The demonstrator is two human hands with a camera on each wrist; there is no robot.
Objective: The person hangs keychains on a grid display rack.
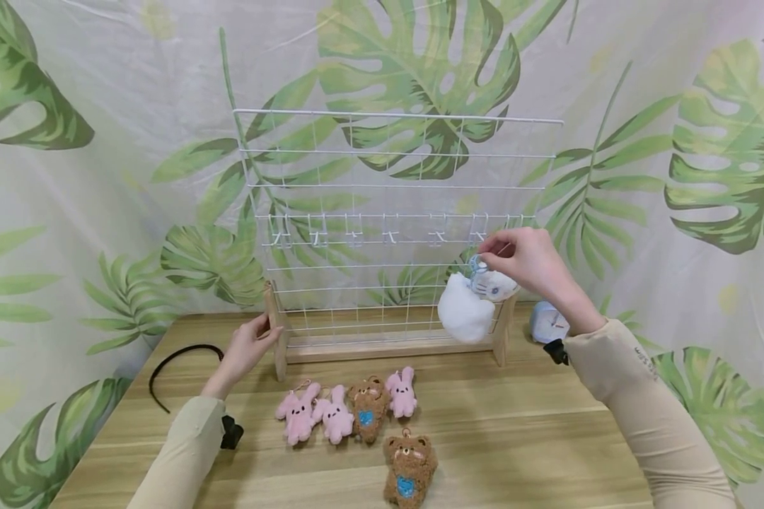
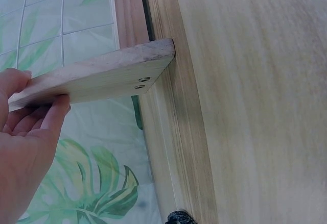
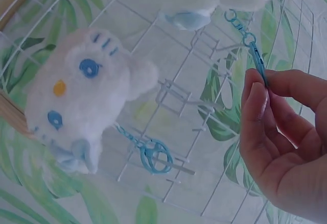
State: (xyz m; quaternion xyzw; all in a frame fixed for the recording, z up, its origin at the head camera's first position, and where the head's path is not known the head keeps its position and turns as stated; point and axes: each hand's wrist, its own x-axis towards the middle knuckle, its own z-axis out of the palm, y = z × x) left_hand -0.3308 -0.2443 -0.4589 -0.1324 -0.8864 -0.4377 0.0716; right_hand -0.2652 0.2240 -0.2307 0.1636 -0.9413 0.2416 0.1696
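My right hand point(image 1: 531, 265) pinches the blue metal clasp point(image 3: 258, 63) of a plush keychain between thumb and fingertips. From it hangs a white plush point(image 1: 466, 309), its back toward me in the head view. Beside it, a white cat-face plush point(image 3: 84, 94) with blue eyes and a yellow nose hangs by its blue ring point(image 3: 156, 156) on a hook of the white wire grid rack point(image 1: 397, 186). My left hand point(image 1: 250, 346) grips the rack's left wooden upright point(image 2: 102, 73), thumb on one side and fingers on the other.
Several empty hooks point(image 1: 354, 237) line the grid's middle. Pink bunny plushes point(image 1: 301, 417) and brown bear plushes point(image 1: 410, 466) lie on the wooden table point(image 1: 535, 431) before the rack. A small blue clock point(image 1: 549, 322) stands right of it, and a black headband point(image 1: 181, 351) lies left.
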